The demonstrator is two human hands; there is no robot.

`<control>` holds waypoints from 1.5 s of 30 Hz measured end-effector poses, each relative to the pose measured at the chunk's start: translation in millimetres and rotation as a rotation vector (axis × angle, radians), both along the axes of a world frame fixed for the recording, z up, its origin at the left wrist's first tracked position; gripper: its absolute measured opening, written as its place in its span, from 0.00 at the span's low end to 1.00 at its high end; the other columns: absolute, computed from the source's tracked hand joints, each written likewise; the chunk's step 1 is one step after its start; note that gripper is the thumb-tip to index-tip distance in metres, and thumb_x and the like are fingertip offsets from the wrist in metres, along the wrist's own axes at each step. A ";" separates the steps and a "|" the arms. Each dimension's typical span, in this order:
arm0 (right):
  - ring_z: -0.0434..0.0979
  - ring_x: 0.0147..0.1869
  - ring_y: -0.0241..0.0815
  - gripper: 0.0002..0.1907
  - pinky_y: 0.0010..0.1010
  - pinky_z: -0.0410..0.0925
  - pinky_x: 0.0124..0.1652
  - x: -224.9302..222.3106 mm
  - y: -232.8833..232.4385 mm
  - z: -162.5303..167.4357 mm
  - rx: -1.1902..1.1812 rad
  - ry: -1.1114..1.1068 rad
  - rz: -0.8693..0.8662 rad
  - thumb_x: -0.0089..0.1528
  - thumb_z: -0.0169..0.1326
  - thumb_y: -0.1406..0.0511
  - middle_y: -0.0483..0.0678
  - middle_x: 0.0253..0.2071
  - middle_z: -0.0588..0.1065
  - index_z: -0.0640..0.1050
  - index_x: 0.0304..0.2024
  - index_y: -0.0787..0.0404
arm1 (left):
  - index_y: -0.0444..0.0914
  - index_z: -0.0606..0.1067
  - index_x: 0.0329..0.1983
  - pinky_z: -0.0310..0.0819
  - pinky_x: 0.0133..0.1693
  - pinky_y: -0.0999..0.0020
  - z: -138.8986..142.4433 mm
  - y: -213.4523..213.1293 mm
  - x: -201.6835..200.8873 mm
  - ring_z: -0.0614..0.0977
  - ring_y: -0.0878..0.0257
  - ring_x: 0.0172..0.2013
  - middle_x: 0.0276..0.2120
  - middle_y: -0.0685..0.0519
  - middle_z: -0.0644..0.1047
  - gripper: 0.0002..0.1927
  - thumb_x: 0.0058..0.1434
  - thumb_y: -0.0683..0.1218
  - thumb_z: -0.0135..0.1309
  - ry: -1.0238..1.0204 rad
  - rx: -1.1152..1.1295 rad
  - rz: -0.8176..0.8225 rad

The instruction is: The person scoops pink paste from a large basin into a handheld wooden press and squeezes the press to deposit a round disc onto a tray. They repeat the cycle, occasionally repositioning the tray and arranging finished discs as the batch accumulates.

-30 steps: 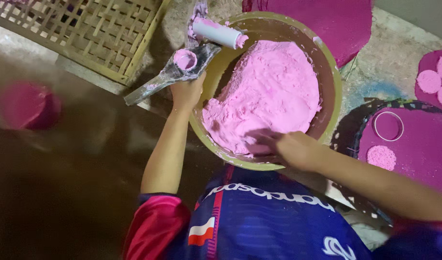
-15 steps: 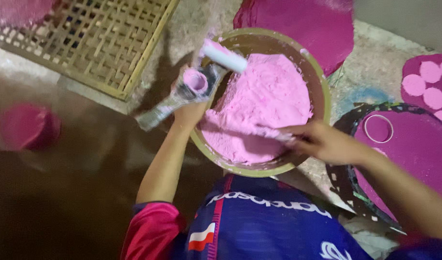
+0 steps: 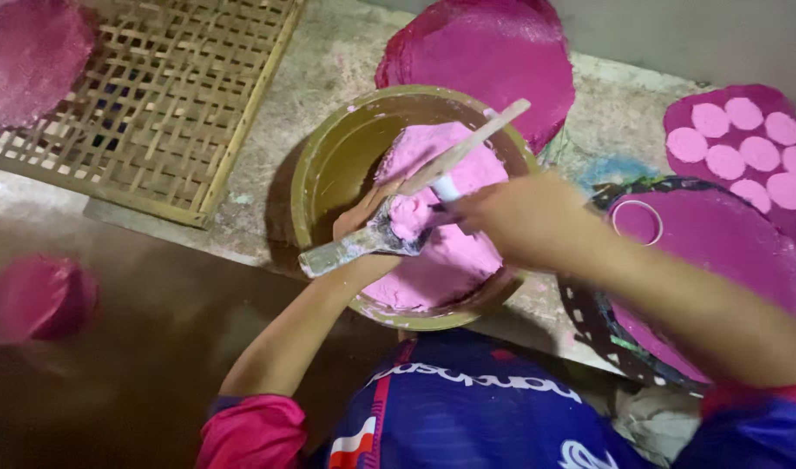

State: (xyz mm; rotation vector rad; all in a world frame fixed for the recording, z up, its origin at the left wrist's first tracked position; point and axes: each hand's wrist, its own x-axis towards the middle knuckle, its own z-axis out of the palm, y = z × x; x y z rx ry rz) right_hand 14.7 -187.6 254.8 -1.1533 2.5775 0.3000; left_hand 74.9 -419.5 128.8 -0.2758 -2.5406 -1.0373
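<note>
Over the olive-green bowl (image 3: 328,165) of pink dough (image 3: 441,260), the left hand (image 3: 363,227) is closed around a small metal mould with a long handle (image 3: 346,250), keeping its cup level just above the dough so that the pink lump (image 3: 408,215) in it stays put. The right hand (image 3: 511,217) is wrapped around a pale flat stick (image 3: 467,148), whose lower end meets the mould's cup, apparently to press or level the filling. The bowl sits on a rough grey desk (image 3: 328,69), close to the person's body, so both arms reach it easily. To its right, a dark round tray (image 3: 589,321) lined with a magenta sheet carries a thin metal ring (image 3: 637,221); beyond it lie pale pink discs (image 3: 745,115) on another magenta sheet. A woven bamboo rack (image 3: 155,104) lies to the left.
</note>
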 end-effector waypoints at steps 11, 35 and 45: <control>0.80 0.32 0.48 0.18 0.39 0.71 0.30 55.7 26.3 15.7 -0.381 0.281 0.013 0.58 0.54 0.63 0.48 0.31 0.77 0.79 0.51 0.56 | 0.39 0.76 0.57 0.76 0.51 0.56 -38.4 -27.8 -5.4 0.82 0.50 0.48 0.50 0.45 0.80 0.21 0.64 0.52 0.57 -0.105 -0.065 0.128; 0.81 0.31 0.49 0.21 0.38 0.72 0.33 51.4 1.4 -85.3 -0.936 -0.133 -0.217 0.64 0.55 0.65 0.61 0.33 0.80 0.78 0.61 0.57 | 0.42 0.69 0.63 0.82 0.48 0.45 -15.7 -28.9 -29.2 0.76 0.37 0.58 0.72 0.38 0.63 0.35 0.57 0.62 0.61 0.370 -0.393 0.357; 0.80 0.30 0.48 0.12 0.40 0.73 0.27 38.4 -38.6 -14.6 -0.011 0.251 0.131 0.67 0.46 0.65 0.50 0.29 0.76 0.75 0.52 0.51 | 0.39 0.65 0.68 0.71 0.56 0.48 -37.0 -8.5 -5.8 0.75 0.42 0.57 0.59 0.40 0.74 0.39 0.52 0.53 0.59 0.092 -0.129 0.005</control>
